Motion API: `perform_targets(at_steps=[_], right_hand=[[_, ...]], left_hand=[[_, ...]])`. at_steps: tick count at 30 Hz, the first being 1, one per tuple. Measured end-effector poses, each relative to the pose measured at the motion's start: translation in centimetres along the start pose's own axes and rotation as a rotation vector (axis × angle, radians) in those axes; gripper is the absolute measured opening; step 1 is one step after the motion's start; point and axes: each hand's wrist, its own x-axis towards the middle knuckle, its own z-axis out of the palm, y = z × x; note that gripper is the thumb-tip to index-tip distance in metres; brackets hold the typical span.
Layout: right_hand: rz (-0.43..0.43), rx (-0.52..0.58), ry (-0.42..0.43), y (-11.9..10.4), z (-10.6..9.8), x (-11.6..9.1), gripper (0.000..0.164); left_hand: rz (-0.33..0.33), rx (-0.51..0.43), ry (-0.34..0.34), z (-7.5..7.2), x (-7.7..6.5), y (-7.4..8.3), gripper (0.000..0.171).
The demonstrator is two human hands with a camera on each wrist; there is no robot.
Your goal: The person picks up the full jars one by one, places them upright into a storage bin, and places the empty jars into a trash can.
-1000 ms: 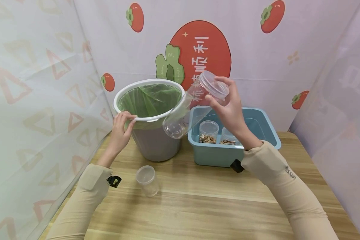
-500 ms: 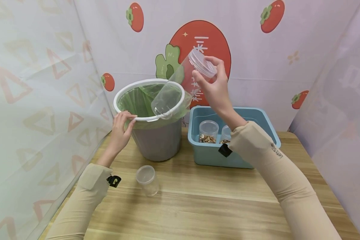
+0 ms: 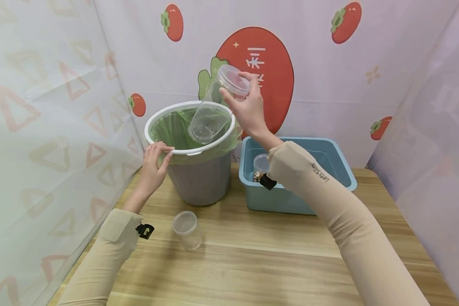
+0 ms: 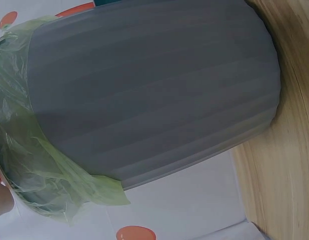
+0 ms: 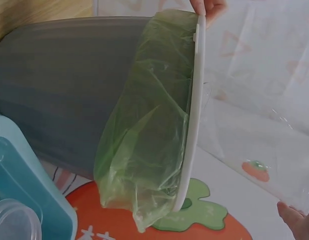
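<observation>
right hand (image 3: 248, 111) gripped clear plastic jar (image 3: 211, 114) near its lidded end, tilted base-down over grey bin (image 3: 199, 180) | left hand (image 3: 154, 168) fingers curled on white bin rim (image 3: 150, 123) | head view only: blue tub (image 3: 336, 163), second jar (image 3: 187, 229) on bench (image 3: 275, 263) | left wrist view: bin wall, green liner (image 4: 39, 175) | jar was further left and higher than 0.5 s earlier

The right sleeve (image 3: 310, 178) is covering most of the jars in the blue tub (image 3: 340, 170); only one (image 3: 261, 163) is peeking out. The bin's (image 3: 199, 178) inside is lying hidden behind its green liner (image 3: 176, 127).
</observation>
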Motion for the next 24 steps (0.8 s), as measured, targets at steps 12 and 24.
perform_targets(at_steps=[12, 24], right_hand=[[0.053, -0.104, -0.053, 1.5, 2.7, -0.5, 0.055], [0.217, -0.175, -0.215, 1.7, 2.9, -1.0, 0.054]], left_hand=[[0.003, 0.003, 0.003, 0.0, -0.1, -0.1, 0.014], [0.026, -0.009, 0.01, 0.1, -0.1, 0.0, 0.014]])
